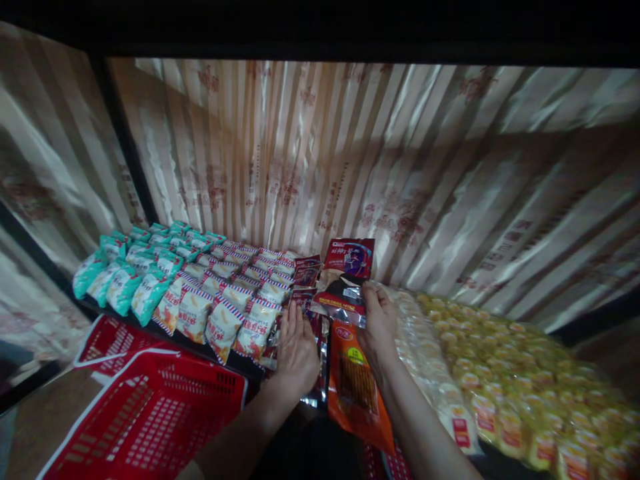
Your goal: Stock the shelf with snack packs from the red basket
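My left hand (296, 350) lies flat, fingers stretched out, on a row of dark red snack packets (306, 277) in the middle of a shelf. My right hand (377, 320) pinches the clear top edge of a red and black packet (345, 297) and holds it up over the row. An orange packet of brown sticks (356, 387) lies just below that hand, against my right forearm. Another dark red packet (349, 257) stands upright behind, against the back wall.
Teal snack bags (125, 273) and red-white-blue striped bags (225, 303) fill the shelf on the left. Pale packets (425, 347) and yellow packets (525, 380) fill the right. Two red plastic baskets (150, 413) sit at lower left. Striped wrapped packs (380, 160) line the back.
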`<state>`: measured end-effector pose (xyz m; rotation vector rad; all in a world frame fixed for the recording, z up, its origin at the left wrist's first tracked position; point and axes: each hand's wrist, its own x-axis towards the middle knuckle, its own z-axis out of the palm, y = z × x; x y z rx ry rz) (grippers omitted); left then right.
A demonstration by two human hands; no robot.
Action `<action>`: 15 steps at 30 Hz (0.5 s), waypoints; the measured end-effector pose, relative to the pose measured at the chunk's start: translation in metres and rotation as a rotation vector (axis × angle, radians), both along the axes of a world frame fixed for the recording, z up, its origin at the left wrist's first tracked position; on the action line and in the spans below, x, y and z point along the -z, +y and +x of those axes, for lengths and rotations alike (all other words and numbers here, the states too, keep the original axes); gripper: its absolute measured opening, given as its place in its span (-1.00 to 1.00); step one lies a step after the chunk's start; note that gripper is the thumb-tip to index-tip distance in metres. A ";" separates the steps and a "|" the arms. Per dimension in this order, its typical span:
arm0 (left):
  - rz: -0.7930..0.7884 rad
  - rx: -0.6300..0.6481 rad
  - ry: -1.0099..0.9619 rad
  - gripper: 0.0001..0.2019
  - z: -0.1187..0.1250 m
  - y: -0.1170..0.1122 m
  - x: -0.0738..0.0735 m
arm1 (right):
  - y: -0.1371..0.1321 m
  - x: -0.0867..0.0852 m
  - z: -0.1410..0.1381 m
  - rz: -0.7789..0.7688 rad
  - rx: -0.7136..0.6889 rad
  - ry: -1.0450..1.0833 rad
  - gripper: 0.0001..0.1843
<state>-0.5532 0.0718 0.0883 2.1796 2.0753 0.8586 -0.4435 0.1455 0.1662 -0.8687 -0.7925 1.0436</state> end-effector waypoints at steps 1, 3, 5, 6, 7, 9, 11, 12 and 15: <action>-0.008 -0.003 0.031 -0.51 0.005 0.000 -0.004 | -0.001 0.002 -0.001 -0.002 -0.022 -0.029 -0.70; -0.030 -0.017 0.071 -0.53 0.013 -0.001 -0.009 | -0.002 0.010 -0.002 -0.007 -0.068 -0.114 -0.69; -0.067 -0.047 0.073 -0.55 0.020 -0.001 -0.010 | -0.003 0.021 -0.004 -0.014 -0.092 -0.214 -0.68; -0.086 -0.062 0.068 -0.57 0.022 -0.001 -0.010 | -0.004 0.027 -0.005 -0.022 -0.099 -0.254 -0.67; -0.103 -0.074 0.062 -0.60 0.024 -0.001 -0.008 | -0.005 0.032 -0.006 -0.032 -0.105 -0.287 -0.66; -0.124 -0.073 0.053 -0.66 0.025 -0.003 -0.004 | -0.007 0.042 -0.008 -0.045 -0.107 -0.337 -0.64; -0.116 -0.053 0.044 -0.68 0.026 -0.006 0.000 | -0.010 0.048 -0.010 -0.049 -0.100 -0.379 -0.62; -0.099 -0.056 0.035 -0.69 0.026 -0.007 0.000 | -0.010 0.050 -0.011 -0.050 -0.092 -0.395 -0.61; -0.022 -0.129 -0.004 -0.70 0.025 -0.013 -0.003 | -0.010 0.053 -0.012 -0.059 -0.060 -0.420 -0.61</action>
